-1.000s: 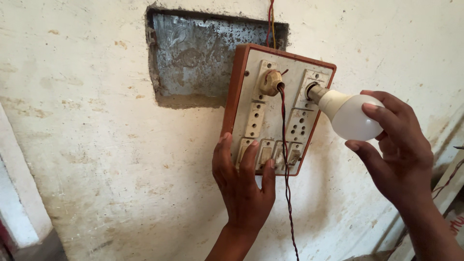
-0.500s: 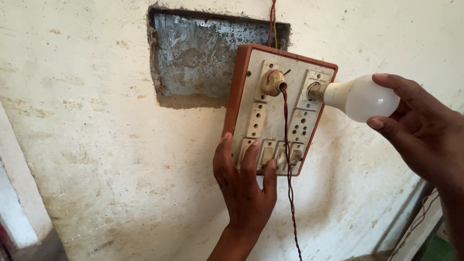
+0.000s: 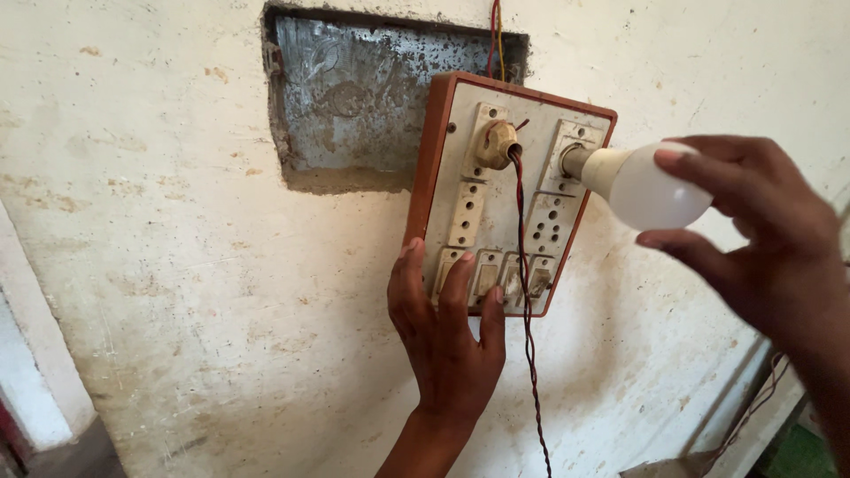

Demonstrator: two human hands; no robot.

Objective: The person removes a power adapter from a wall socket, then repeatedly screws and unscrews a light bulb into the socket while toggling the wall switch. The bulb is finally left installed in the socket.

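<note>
A cream switchboard in a brown wooden frame [image 3: 482, 190] hangs off the wall, tilted, with sockets and a row of switches. My left hand [image 3: 447, 341] presses flat against its lower edge, fingertips on the switches. A white bulb [image 3: 642, 186] sits in the board's upper right holder. My right hand [image 3: 766, 248] has its fingers around the bulb's round end. A twisted red-black wire [image 3: 529, 354] drops from a plug [image 3: 498, 143] in the upper left holder.
A rusty metal box recess [image 3: 354, 97] is set in the cracked whitewashed wall behind the board. Red and yellow wires [image 3: 494, 35] run up from the board's top. A white frame edge [image 3: 31, 372] stands at the left.
The view has drawn closer and my right hand has shifted along the bulb, now gripping its round end. My left hand stays on the board's lower edge.
</note>
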